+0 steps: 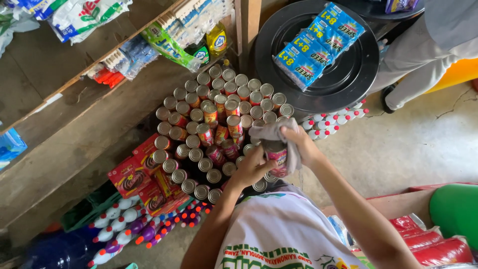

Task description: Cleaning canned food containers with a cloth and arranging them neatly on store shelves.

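The left hand (251, 169) is closed around the lower body of a red-labelled cylindrical metal can (277, 157), its grip wrapped firmly on it. The right hand (298, 142) is closed on a grey fabric cloth (271, 132) and presses it over the can's top and side — the can is held just above the near edge of the stacked block of silver-topped, red-labelled tins (219, 124) on the floor. Left of the block lie red cardboard boxes (144, 177) and white plastic bottles with coloured caps (117, 224). Beyond the block stands a black round plastic drum lid (348, 79) — carrying blue flat sachet packs (318, 42). Behind the block runs a wooden shelf (74, 129).
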